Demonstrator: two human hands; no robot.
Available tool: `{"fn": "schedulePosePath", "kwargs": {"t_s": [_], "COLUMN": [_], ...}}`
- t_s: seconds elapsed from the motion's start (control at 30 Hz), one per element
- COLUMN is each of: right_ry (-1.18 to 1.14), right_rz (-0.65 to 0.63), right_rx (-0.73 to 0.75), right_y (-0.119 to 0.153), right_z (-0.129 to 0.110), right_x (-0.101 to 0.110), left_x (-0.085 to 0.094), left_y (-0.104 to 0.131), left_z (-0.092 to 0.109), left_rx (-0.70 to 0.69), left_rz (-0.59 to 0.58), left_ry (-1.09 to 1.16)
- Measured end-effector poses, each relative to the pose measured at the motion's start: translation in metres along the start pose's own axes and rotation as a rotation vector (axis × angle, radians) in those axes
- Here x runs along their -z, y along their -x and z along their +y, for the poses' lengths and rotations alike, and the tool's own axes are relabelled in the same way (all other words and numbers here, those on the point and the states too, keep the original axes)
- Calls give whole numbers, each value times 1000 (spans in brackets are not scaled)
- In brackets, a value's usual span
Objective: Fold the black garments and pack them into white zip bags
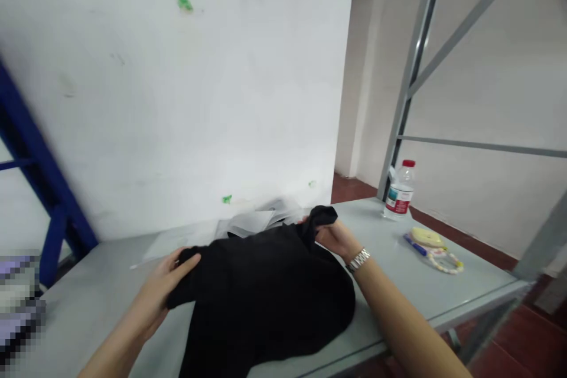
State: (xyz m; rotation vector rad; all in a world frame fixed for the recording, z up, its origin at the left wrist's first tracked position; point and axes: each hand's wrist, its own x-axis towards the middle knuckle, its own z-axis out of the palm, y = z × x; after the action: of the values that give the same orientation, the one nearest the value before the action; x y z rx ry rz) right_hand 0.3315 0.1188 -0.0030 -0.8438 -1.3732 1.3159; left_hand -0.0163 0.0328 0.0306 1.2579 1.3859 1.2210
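Note:
Black cloth, apparently a garment, is stretched between my two hands above the grey table, and its lower part hangs down toward the near edge. My left hand grips its left end, with the thumb on top and the fingers behind. At the upper right my right hand is closed on a bunched fold of the same cloth; some of its fingers are hidden behind the fabric. A metal watch is on my right wrist. Behind the cloth lie clear plastic bags.
To the right on the grey table stand a water bottle with a red cap, a yellow item, a blue pen-like object and a beaded loop. A white wall rises behind; metal frames flank both sides.

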Motion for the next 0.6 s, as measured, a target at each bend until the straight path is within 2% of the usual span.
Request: {"fn": "schedulePosePath", "kwargs": {"t_s": [0.07,0.17,0.27,0.33,0.4,0.47,0.53,0.6], "right_ry": [54,235,504,640,761,883,980,1043], "right_rz": [-34,-112,-245,-341,-390,-344,-268,-259], "right_rx": [-71,-139,-77,-17,-9,-36,-63,-69], "right_y": [13,35,54,64,68,68,64,59], "right_z": [5,5,-7,-14,-15,-9,0,6], "right_x": [18,32,27,16,5,-1,-4,-6], "left_x": [17,30,32,31,31,35,41,45], "left_y": [7,17,28,37,44,48,49,47], "left_z": [-17,-42,-57,-61,-63,-65,-66,-62], "left_rx": [-4,-95,-175,-176,-130,-77,-96,-147], "left_rz": [8,-28,-121,-212,-310,-365,-344,-287], "left_ry": [-248,-551,-814,-927,-940,-889,-822,-769]}}
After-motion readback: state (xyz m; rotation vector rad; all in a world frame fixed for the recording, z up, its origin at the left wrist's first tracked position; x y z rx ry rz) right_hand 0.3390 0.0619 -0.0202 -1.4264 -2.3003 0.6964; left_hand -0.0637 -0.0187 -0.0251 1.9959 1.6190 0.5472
